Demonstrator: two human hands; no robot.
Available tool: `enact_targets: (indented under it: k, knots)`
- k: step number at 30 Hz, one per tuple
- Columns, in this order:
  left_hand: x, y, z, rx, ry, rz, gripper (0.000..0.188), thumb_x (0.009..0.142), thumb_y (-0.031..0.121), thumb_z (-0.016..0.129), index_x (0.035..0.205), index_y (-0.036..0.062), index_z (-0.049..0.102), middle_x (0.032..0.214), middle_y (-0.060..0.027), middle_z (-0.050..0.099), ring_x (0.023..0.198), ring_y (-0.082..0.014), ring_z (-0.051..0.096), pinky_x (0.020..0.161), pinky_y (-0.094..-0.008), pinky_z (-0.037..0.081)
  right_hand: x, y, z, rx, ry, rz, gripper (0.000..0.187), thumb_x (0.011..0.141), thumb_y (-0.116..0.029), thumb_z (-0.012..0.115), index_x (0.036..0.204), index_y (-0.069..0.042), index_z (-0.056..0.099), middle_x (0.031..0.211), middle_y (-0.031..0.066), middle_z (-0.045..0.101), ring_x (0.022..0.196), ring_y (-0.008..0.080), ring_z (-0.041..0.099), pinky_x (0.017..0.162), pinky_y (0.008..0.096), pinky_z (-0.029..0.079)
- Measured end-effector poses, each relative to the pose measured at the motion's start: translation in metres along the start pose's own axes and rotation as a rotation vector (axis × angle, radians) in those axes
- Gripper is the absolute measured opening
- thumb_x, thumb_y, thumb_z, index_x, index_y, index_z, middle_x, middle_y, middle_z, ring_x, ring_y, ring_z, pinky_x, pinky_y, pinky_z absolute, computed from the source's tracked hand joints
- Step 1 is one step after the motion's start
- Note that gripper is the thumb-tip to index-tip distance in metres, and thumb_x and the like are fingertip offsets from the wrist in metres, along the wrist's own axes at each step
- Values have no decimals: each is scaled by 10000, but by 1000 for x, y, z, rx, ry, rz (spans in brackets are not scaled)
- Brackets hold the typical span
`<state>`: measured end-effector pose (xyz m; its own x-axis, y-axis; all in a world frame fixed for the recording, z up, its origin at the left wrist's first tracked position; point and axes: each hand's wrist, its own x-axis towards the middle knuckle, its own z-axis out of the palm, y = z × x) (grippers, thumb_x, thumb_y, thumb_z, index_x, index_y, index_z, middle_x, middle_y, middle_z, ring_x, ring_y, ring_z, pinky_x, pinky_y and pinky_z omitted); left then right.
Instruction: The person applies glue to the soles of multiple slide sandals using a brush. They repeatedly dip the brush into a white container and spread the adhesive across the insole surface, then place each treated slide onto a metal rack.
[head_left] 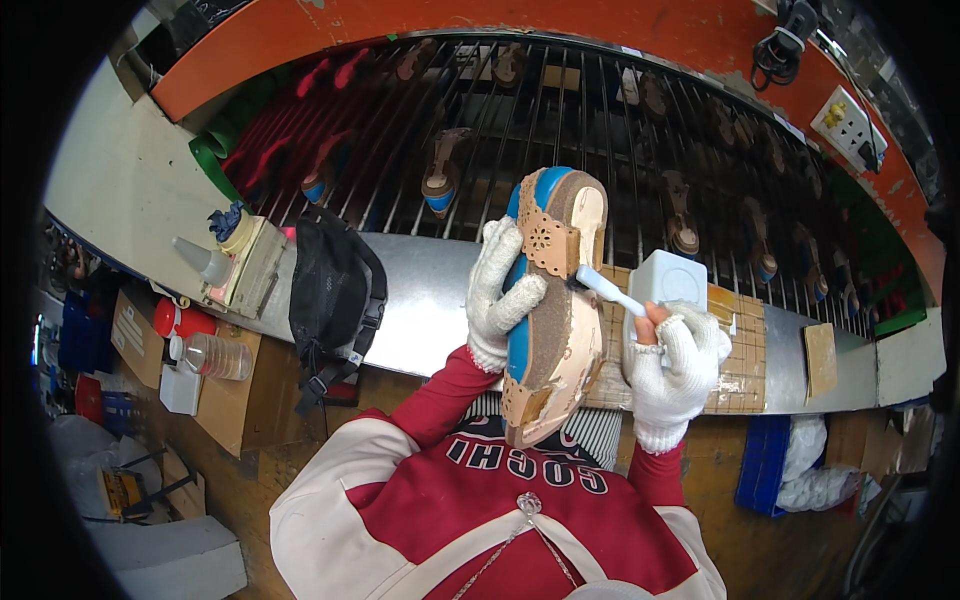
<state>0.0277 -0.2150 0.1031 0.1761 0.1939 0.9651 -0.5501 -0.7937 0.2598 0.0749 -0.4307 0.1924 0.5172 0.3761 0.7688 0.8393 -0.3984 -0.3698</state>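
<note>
My left hand [495, 300], in a white knit glove, grips a half-made shoe [555, 330] on a blue last [519, 345]. The shoe stands tilted in front of my chest. Its tan upper has a strap with punched flower holes, and a pale, glossy underside faces right. My right hand [682, 365], also gloved but with bare skin showing at a fingertip, is closed on a pale blue toothbrush [612, 291]. The brush's head touches the shoe's underside near the strap; its bristles are mostly hidden. Just behind my right hand is a white-blue block-shaped container [668, 276].
Beyond the metal ledge [420, 290], a conveyor of metal rods [590, 130] carries several shoes on lasts. A black bag [335, 290] lies left of me. A taped cardboard sheet [742, 350] lies at right, near a tan piece [820, 360]. An orange frame [500, 20] arches overhead.
</note>
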Motion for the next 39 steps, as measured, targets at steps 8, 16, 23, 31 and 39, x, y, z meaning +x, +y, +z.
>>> enact_targets:
  k: [8, 16, 23, 31, 39]
  knots:
    - [2, 0, 1, -69, 42, -58, 493, 913, 163, 700, 1381, 236, 565, 1444, -222, 526, 1187, -397, 572, 1019, -542, 446, -5, 6, 8, 237, -84, 117, 171, 802, -75, 811, 951, -9, 757, 933, 106, 670, 918, 249, 622, 831, 358, 470]
    - [8, -1, 2, 55, 44, 20, 519, 891, 125, 728, 1365, 214, 537, 1502, -237, 474, 1315, -448, 535, 1090, -565, 418, -31, 9, 8, 348, -107, 215, 184, 784, -96, 827, 952, -44, 771, 966, 97, 699, 941, 259, 609, 829, 359, 472]
    - [16, -3, 12, 121, 78, 24, 520, 862, 122, 756, 1341, 188, 562, 1499, -235, 483, 1327, -435, 540, 1120, -563, 406, -42, 4, 8, 357, 0, 180, 188, 788, -91, 837, 960, -61, 769, 963, 91, 706, 937, 271, 615, 845, 375, 475]
    - [25, -3, 23, 171, 115, -5, 479, 843, 125, 778, 1290, 167, 611, 1484, -227, 508, 1328, -419, 550, 1124, -539, 418, -47, 6, 4, 216, 119, -14, 230, 751, -76, 860, 966, -83, 779, 961, 78, 700, 956, 283, 604, 866, 399, 472]
    - [34, 7, 27, 300, 135, 36, 536, 811, 193, 818, 1306, 221, 615, 1497, -196, 505, 1396, -439, 472, 1201, -594, 278, -16, 19, 3, 71, 115, 101, 147, 870, -28, 761, 1008, 10, 725, 1036, 117, 647, 957, 244, 618, 828, 345, 491]
